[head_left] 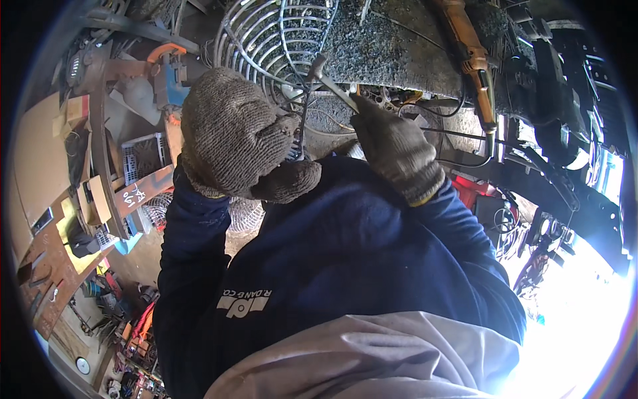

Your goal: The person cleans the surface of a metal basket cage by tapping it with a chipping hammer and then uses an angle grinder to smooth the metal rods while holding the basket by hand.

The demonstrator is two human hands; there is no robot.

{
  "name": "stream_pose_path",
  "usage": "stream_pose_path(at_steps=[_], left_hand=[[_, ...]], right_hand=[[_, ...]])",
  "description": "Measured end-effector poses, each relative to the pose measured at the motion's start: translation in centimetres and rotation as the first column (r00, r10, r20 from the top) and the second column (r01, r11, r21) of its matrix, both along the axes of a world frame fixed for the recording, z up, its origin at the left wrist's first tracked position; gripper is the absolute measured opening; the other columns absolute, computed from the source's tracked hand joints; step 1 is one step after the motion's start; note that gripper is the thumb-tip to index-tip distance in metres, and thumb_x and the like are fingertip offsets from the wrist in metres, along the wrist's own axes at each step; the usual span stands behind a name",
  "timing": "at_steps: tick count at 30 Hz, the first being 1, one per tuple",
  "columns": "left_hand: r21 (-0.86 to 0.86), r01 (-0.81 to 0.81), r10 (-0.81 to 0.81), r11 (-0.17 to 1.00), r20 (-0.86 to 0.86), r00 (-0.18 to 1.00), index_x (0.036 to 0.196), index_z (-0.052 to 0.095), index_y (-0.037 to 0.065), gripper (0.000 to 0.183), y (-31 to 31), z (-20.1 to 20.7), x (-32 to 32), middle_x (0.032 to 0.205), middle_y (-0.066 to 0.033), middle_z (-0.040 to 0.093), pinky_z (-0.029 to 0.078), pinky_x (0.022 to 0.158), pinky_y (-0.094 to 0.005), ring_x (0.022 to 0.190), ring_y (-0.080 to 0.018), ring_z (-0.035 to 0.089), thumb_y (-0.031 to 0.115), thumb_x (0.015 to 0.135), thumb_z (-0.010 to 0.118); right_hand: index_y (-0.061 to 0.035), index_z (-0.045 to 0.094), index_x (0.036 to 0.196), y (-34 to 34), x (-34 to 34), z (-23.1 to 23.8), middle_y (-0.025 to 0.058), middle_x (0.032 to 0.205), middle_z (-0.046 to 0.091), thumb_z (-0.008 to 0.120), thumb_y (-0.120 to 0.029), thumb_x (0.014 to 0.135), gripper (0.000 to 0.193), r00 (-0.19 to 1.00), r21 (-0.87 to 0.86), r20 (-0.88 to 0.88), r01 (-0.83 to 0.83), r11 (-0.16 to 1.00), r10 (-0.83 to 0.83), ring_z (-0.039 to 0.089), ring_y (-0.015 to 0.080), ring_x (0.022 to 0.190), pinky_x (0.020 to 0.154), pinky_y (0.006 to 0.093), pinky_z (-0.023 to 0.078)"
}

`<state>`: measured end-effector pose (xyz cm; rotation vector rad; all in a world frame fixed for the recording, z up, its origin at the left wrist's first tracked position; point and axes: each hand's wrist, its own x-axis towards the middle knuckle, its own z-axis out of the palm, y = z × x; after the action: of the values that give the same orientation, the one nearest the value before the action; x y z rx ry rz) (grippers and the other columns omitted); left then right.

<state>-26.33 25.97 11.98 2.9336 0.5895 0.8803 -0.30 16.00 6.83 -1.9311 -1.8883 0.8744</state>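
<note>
Hammer (pixel 337 91): gripped in right hand (pixel 397 147), handle slanting forward-left. Wire cage (pixel 284 40): ahead, nearer left hand (pixel 239 133); left's fingers curled, grip unclear.

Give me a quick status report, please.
Right hand gripping the hammer. Left hand near the wire basket, its hold unclear. Hammer head by the basket's edge, contact unclear. Orange power tool off to the right.

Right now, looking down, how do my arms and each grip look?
Your left grip and right grip wear ribbed, grey-brown knit gloves. The right glove's cuff has a yellowish edge. The left sleeve and right sleeve are long and dark navy blue.
</note>
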Motion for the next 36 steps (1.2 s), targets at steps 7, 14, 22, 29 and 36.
stream_pose_path(at_steps=[7,14,22,29,36], left_hand=[[0.013,0.084,-0.084,0.996,0.043,0.996,0.089,0.074,0.011,0.034,0.0,0.4,0.2,0.088,-0.0085,0.067,0.051,0.083,-0.0538,0.092,-0.0352,0.065,0.032,0.065,0.085],[0.063,0.172,-0.173,0.983,0.017,0.985,0.088,0.075,0.011,0.041,0.6,1.1,0.5,0.092,-0.0067,0.065,0.051,0.08,-0.0528,0.089,-0.0301,0.064,0.041,0.06,0.082],[0.062,0.112,-0.112,0.992,-0.004,0.994,0.091,0.076,0.016,0.028,0.1,-0.1,-0.2,0.098,-0.0058,0.065,0.052,0.085,-0.055,0.094,-0.0308,0.064,0.028,0.065,0.074],[0.063,0.093,-0.09,0.994,-0.039,0.995,0.089,0.075,0.016,0.028,0.1,0.5,0.0,0.095,-0.0056,0.064,0.052,0.083,-0.0548,0.093,-0.0304,0.064,0.029,0.065,0.074],[0.089,0.111,-0.109,0.99,-0.024,0.994,0.092,0.076,0.016,0.027,-0.1,0.8,0.6,0.096,-0.0051,0.066,0.052,0.083,-0.0541,0.092,-0.03,0.064,0.028,0.069,0.07]], right_hand=[[-0.0075,0.055,0.143,-0.8,0.5,-1.3,0.0221,0.107,0.073,0.057,-0.022,0.104,0.042,0.995,0.263,0.048,-0.092,0.96,0.082,0.073,0.038,0.084,0.071,0.0475,0.058],[-0.0086,0.055,0.143,-0.4,0.6,-1.4,0.0219,0.105,0.072,0.058,-0.021,0.103,0.042,0.999,0.208,-0.028,-0.032,0.978,0.039,0.073,0.0392,0.089,0.075,0.0474,0.059],[-0.0117,0.05,0.148,-0.8,0.5,-1.5,0.021,0.099,0.072,0.059,-0.023,0.102,0.048,0.994,0.247,0.079,-0.097,0.964,0.08,0.072,0.038,0.083,0.068,0.0488,0.057],[-0.0057,0.055,0.143,-0.4,0.8,-1.1,0.0209,0.111,0.073,0.058,-0.023,0.103,0.044,0.998,0.296,-0.047,-0.025,0.955,0.041,0.073,0.0393,0.095,0.08,0.0484,0.059],[-0.0054,0.054,0.143,-0.5,1.0,-1.6,0.0217,0.108,0.072,0.059,-0.023,0.102,0.045,0.996,0.394,-0.073,-0.017,0.919,0.05,0.073,0.0387,0.094,0.078,0.0483,0.059]])
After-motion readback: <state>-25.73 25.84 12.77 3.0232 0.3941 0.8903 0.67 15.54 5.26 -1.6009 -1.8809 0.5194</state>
